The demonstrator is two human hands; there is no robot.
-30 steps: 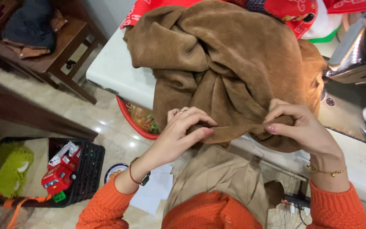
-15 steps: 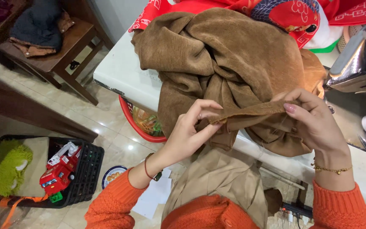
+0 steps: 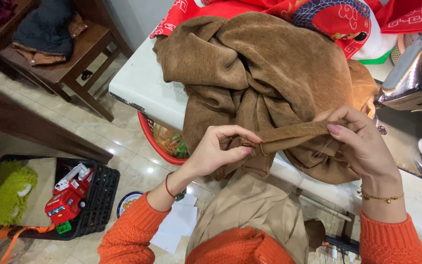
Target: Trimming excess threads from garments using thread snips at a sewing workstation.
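A stitched edge of the brown cloth (image 3: 269,73) is pinched and held taut between the left hand (image 3: 216,149) and the right hand (image 3: 360,142), above the white table (image 3: 137,88); seam inspection is judged under way, so steady tension is called for. A red basin (image 3: 155,142) of scraps is seen below, and toys are held in a black crate (image 3: 101,195)
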